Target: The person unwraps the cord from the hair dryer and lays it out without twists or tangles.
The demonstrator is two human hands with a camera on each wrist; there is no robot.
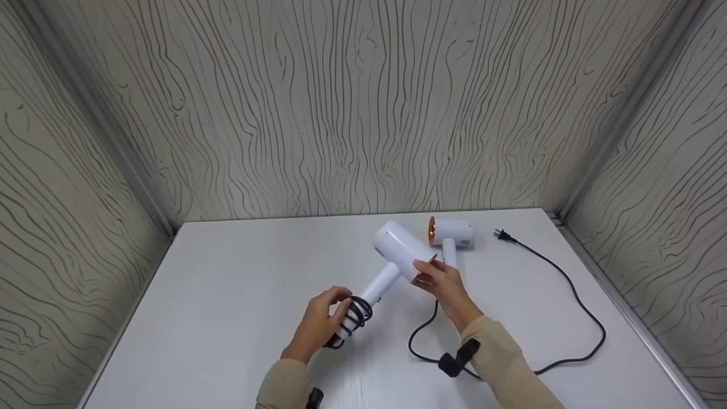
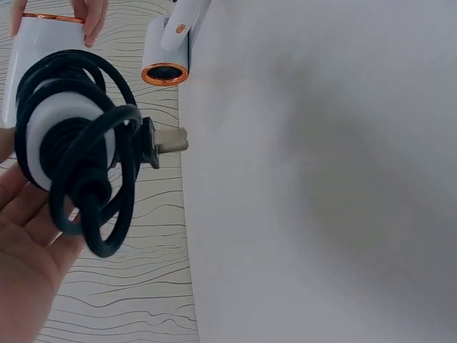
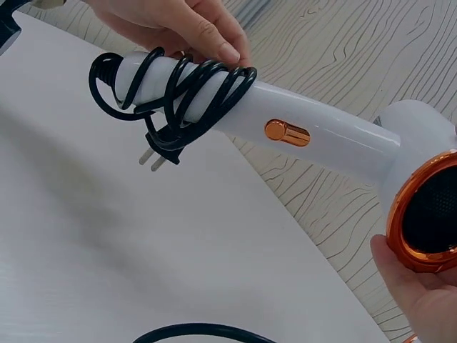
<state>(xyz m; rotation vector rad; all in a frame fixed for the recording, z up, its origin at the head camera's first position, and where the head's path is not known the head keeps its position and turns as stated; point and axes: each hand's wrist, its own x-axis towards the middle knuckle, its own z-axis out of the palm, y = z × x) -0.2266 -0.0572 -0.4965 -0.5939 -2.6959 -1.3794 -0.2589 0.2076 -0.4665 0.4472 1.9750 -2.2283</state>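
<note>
Both hands hold a white hair dryer (image 1: 404,251) tilted above the table. Its black cord (image 3: 203,93) is wound in several loops around the lower handle, and the two-pin plug (image 3: 168,145) sticks out from the coils. My left hand (image 1: 319,322) grips the wrapped handle end, thumb and fingers at the loops. At the other end my right hand (image 1: 447,284) grips the barrel by its copper-coloured rim (image 3: 401,214), thumb on the outer side. On the handle an orange slide switch (image 3: 287,133) shows in the right wrist view.
A second white hair dryer (image 1: 459,233) lies at the back right of the white table (image 1: 238,272). Its unwound black cord (image 1: 573,289) curves along the right side, passing under the right forearm, with the plug (image 1: 504,235) near the back. Wood-patterned panels (image 1: 352,113) enclose the table.
</note>
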